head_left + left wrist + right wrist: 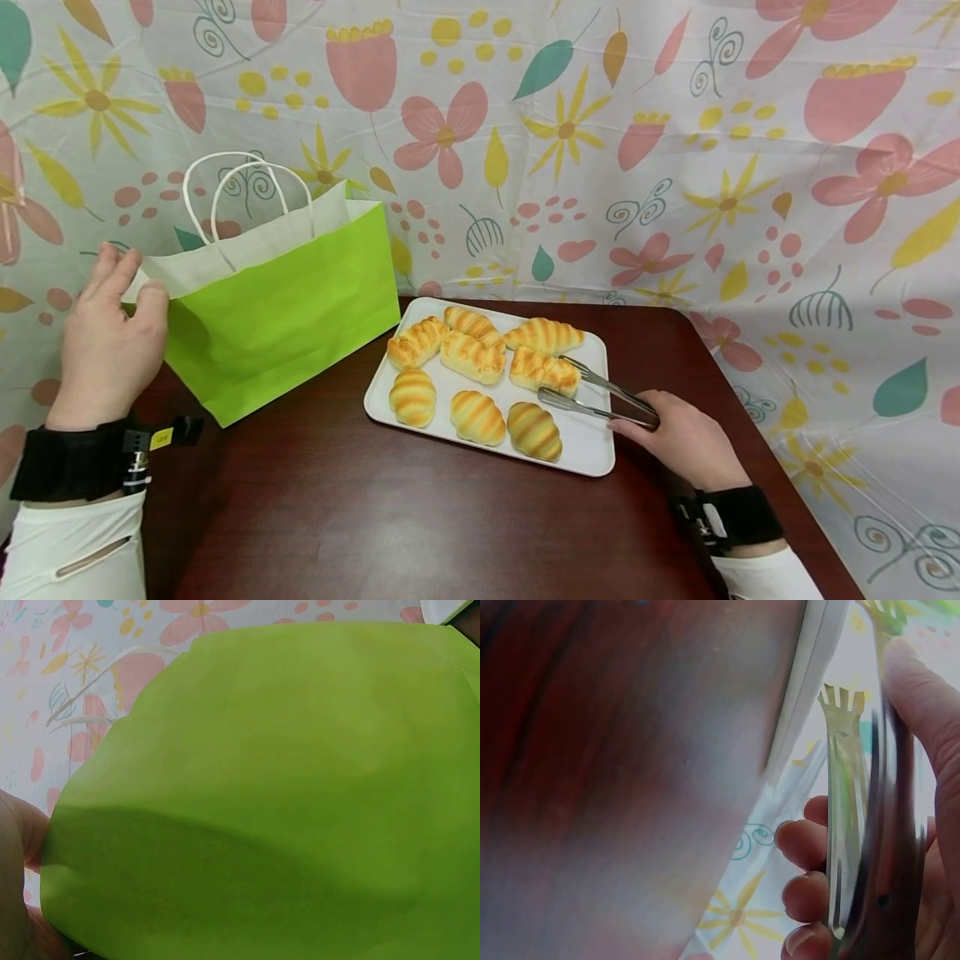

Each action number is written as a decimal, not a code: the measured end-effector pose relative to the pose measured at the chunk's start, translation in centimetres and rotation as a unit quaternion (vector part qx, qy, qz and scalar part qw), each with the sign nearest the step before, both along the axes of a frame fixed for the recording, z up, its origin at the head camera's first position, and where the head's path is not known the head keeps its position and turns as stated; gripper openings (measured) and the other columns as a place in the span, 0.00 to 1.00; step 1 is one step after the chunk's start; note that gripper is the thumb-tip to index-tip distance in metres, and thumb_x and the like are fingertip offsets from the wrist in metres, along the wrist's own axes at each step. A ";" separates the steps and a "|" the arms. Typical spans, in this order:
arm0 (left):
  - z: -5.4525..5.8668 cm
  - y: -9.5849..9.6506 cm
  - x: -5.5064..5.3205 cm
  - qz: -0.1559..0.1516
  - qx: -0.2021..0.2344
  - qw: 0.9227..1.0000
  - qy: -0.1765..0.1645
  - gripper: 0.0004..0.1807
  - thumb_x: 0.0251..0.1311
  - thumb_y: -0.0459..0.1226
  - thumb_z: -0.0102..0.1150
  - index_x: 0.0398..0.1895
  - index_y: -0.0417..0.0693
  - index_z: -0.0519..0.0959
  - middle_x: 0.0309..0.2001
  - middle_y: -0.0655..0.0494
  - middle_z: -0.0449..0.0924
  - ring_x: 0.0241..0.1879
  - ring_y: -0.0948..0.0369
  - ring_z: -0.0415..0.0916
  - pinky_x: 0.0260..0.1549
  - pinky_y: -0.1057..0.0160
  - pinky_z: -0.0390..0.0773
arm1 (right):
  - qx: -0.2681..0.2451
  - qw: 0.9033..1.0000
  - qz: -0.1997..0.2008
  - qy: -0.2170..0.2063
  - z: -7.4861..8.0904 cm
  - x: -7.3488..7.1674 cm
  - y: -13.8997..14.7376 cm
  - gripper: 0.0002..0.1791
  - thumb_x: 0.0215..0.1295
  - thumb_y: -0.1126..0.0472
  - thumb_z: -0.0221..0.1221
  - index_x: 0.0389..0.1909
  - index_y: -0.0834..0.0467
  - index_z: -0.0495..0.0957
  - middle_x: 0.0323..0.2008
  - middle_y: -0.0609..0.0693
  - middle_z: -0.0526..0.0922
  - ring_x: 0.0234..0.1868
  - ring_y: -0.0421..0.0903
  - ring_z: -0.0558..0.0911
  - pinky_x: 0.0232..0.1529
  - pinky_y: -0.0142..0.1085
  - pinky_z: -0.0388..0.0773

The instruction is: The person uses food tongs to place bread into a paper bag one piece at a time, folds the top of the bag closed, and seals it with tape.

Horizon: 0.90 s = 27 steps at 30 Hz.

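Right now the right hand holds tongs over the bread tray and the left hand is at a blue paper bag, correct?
Not quite: the paper bag at the left hand is green, as the head view shows; the rest holds.

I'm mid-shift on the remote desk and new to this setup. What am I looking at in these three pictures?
No robot here: these are a person's bare hands. The wide picture comes from a head camera looking forward and down; the others come from cameras on each wrist.

On the dark table stand a green paper bag and a white tray with eight bread rolls. The left hand touches the bag's left end; whether it pinches it is unclear. The right hand holds metal tongs, their tips apart beside one roll.
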State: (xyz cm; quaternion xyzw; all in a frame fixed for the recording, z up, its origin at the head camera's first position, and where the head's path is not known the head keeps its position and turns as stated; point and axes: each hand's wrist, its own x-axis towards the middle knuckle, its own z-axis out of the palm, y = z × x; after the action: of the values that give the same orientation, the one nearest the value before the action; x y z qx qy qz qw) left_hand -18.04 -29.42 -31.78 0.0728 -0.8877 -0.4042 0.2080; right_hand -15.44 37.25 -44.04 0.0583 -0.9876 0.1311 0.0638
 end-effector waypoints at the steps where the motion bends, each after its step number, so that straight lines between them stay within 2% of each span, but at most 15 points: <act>1: 0.0 0.0 0.0 0.000 0.000 1.000 0.000 0.39 0.79 0.42 0.30 0.91 0.40 0.49 0.91 0.48 0.33 0.90 0.43 0.32 0.83 0.32 0.43 | 0.000 1.000 0.001 -0.001 0.0 0.0 0.0 0.40 0.67 0.21 0.64 0.53 0.54 0.87 0.41 0.45 0.86 0.37 0.44 0.81 0.39 0.50 0.80; 17: -0.1 0.1 0.0 0.006 -0.006 1.000 0.003 0.39 0.78 0.41 0.29 0.91 0.39 0.50 0.91 0.47 0.33 0.89 0.42 0.33 0.82 0.31 0.46 | 0.002 1.000 0.018 0.006 -0.2 -0.1 0.2 0.35 0.69 0.26 0.67 0.54 0.54 0.86 0.39 0.44 0.83 0.36 0.44 0.79 0.37 0.45 0.77; 27: 0.1 0.2 0.2 0.003 -0.006 1.000 0.002 0.39 0.78 0.41 0.29 0.90 0.38 0.51 0.91 0.47 0.34 0.89 0.40 0.34 0.81 0.31 0.46 | 0.005 1.000 0.019 0.003 -0.3 -0.1 0.2 0.34 0.70 0.26 0.67 0.53 0.53 0.86 0.39 0.43 0.84 0.37 0.43 0.80 0.39 0.47 0.79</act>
State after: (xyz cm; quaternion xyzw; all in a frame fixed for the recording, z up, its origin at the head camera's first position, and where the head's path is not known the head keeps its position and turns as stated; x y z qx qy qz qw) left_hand -17.83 -29.19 -31.68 0.0731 -0.8895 -0.3983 0.2116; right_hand -15.49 37.45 -44.32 0.0778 -0.9867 0.1271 0.0644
